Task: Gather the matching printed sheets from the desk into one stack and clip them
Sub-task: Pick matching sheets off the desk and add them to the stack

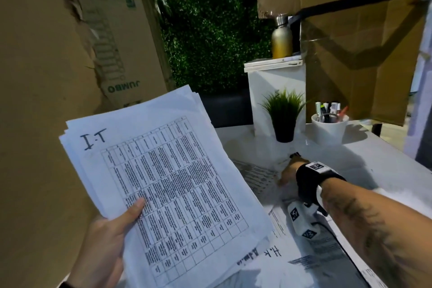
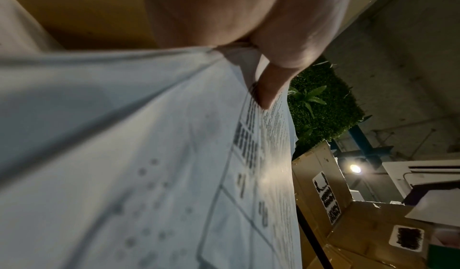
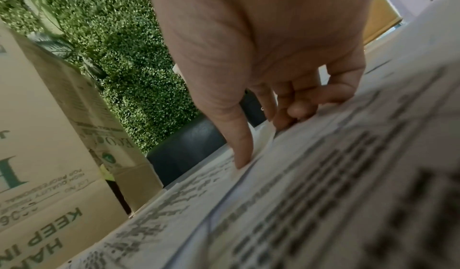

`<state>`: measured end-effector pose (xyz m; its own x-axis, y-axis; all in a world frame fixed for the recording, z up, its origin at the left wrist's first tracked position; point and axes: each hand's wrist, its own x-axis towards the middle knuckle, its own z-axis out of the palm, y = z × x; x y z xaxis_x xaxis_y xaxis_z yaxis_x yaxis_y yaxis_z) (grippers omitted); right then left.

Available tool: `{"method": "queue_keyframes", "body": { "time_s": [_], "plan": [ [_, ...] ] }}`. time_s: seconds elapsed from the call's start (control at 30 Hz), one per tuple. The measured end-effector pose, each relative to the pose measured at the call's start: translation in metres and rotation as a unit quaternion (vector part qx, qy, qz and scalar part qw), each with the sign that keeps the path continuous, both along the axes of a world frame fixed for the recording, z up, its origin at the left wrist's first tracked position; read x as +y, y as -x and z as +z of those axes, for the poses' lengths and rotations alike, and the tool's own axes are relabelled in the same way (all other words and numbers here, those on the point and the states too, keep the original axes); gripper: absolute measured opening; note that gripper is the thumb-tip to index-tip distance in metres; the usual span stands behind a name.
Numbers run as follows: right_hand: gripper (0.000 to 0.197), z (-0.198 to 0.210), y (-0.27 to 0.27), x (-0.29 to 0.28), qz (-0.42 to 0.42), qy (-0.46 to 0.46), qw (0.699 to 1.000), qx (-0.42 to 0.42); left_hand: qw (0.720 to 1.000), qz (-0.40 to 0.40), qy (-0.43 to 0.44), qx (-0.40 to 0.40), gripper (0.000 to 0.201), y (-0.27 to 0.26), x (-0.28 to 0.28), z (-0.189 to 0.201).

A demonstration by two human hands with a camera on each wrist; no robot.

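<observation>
Stack of printed sheets (image 1: 163, 177), top page marked "I.T", held up above tabletop (image 1: 374, 166) edge. Left hand (image 1: 109, 238) grip closed on its lower corner, thumb on top. Right hand (image 1: 289, 170) fingers bent, fingertips (image 3: 242, 161) pressing loose sheet (image 1: 259, 175) on tabletop. Step: gathering. Next: lift that sheet if matching, add to stack. No clip seen.

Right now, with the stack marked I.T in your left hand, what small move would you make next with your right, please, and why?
Probably pinch up the sheet on the desk under the right hand and carry it to the stack. The fingertips already press its edge, and the left hand grips the stack, thumb on top.
</observation>
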<state>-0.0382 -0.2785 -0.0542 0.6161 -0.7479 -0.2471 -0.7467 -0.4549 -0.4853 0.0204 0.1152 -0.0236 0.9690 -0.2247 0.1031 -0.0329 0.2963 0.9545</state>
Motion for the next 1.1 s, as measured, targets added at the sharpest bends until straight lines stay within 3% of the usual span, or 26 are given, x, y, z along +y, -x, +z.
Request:
{"method": "queue_keyframes", "body": {
  "time_s": [0.2, 0.3, 0.5, 0.6, 0.67, 0.77, 0.87, 0.93, 1.0, 1.1],
  "plan": [
    [0.081, -0.001, -0.004, -0.010, 0.013, 0.011, 0.999, 0.037, 0.999, 0.006, 0.035, 0.036, 0.033, 0.001, 0.001, 0.001],
    [0.084, 0.002, -0.002, -0.008, 0.019, 0.020, 0.998, 0.053, 0.999, -0.007, 0.030, 0.036, 0.029, 0.011, -0.003, 0.009],
    [0.048, 0.008, -0.004, -0.001, 0.087, 0.047, 0.992, 0.076, 0.997, -0.011, 0.049, 0.056, 0.024, 0.009, -0.002, 0.004],
    [0.013, 0.006, 0.002, -0.001, 0.049, -0.054, 0.989, -0.127, 0.994, -0.048, 0.074, 0.071, 0.024, 0.001, 0.002, -0.003],
    [0.015, 0.014, 0.013, 0.006, 0.042, -0.128, 0.955, -0.263, 0.991, -0.073, 0.080, 0.083, 0.024, 0.002, -0.003, -0.005],
    [0.023, 0.028, 0.039, 0.024, 0.044, -0.192, 0.880, -0.432, 0.984, -0.084, 0.113, 0.108, 0.033, 0.008, -0.014, -0.004],
    [0.025, 0.032, 0.072, 0.050, 0.040, -0.274, 0.797, -0.536, 0.980, -0.102, 0.134, 0.107, 0.028, 0.014, -0.030, -0.004],
    [0.037, 0.027, 0.092, 0.069, 0.048, -0.309, 0.757, -0.574, 0.976, -0.119, 0.140, 0.117, 0.035, 0.023, -0.043, -0.001],
    [0.047, 0.025, 0.111, 0.089, 0.078, -0.326, 0.741, -0.581, 0.971, -0.137, 0.139, 0.137, 0.037, 0.031, -0.055, 0.003],
    [0.037, 0.021, 0.132, 0.110, 0.130, -0.304, 0.736, -0.590, 0.970, -0.144, 0.141, 0.136, 0.045, 0.039, -0.064, 0.007]
  ]
}}
